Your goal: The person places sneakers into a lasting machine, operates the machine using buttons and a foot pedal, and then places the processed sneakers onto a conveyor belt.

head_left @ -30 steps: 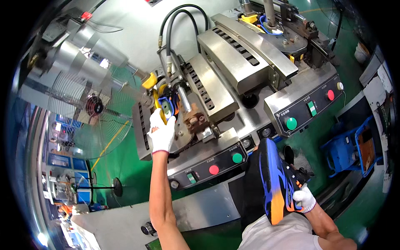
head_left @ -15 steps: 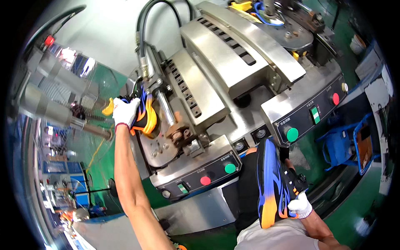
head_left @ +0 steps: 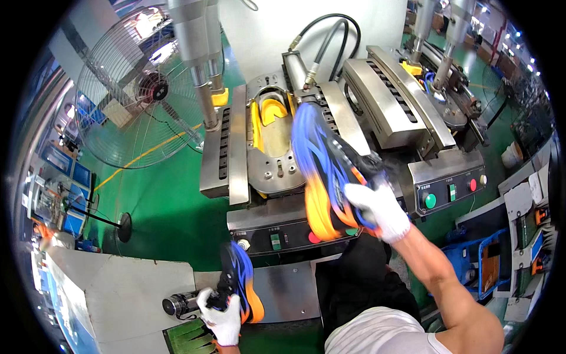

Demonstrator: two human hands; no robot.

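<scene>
Right hand is gripping a blue-orange shoe, blurred, just above the press cradle with yellow pads; left hand is clutching a second shoe low by the machine's front panel; looks like the loading step; next move needs the sole lining up with the cradle.

My white-gloved right hand grips a blue, black and orange shoe. My left glove, near, is white too; the floor is green.
</scene>
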